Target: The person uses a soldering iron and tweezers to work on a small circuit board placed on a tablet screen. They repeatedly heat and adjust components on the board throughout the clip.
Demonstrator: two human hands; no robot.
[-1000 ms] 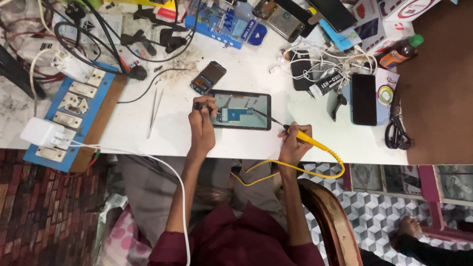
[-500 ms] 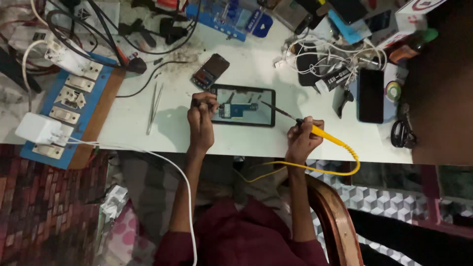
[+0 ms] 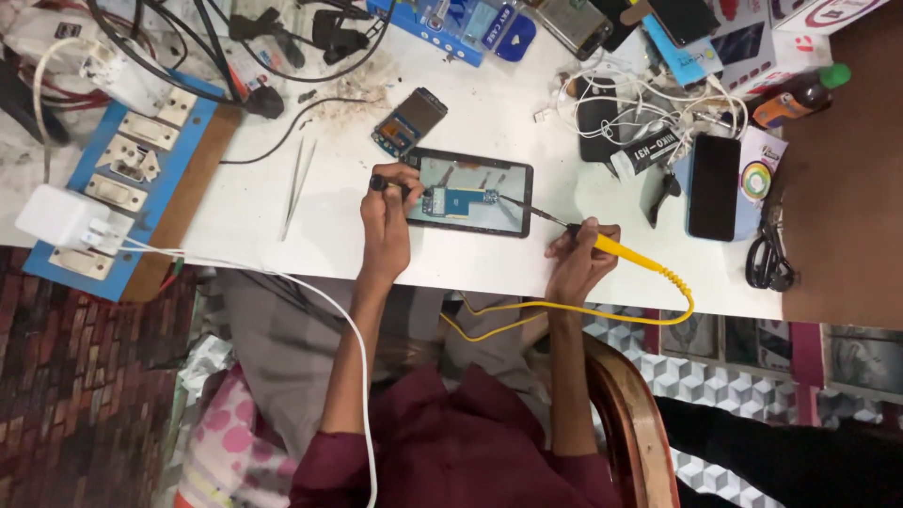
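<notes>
At the near edge of the white counter [image 3: 282,235], the right hand [image 3: 576,263] rests with its fingers clenched around the yellow handle of a soldering iron [image 3: 602,246], its thin metal tip reaching left over the opened tablet [image 3: 470,193]. The iron's yellow cord [image 3: 602,310] loops off the counter's edge and back under the wrist. The left hand [image 3: 386,221] lies just left of the tablet, fingers grasping a small black-handled tool [image 3: 378,182] whose end sits at the tablet's left rim. The tablet lies flat between the two hands, back cover off, showing a blue circuit board and pale inner parts.

Left of the left hand, a pair of metal tweezers [image 3: 297,188] lies on bare counter, and further left a blue board of wall sockets [image 3: 122,179] overhangs the edge. Just beyond the tablet sits a small loose phone screen [image 3: 410,120]. To the right, a black phone [image 3: 714,186] lies face up beside a tangle of white cables [image 3: 649,103], with an orange bottle [image 3: 800,94] at the far right.
</notes>
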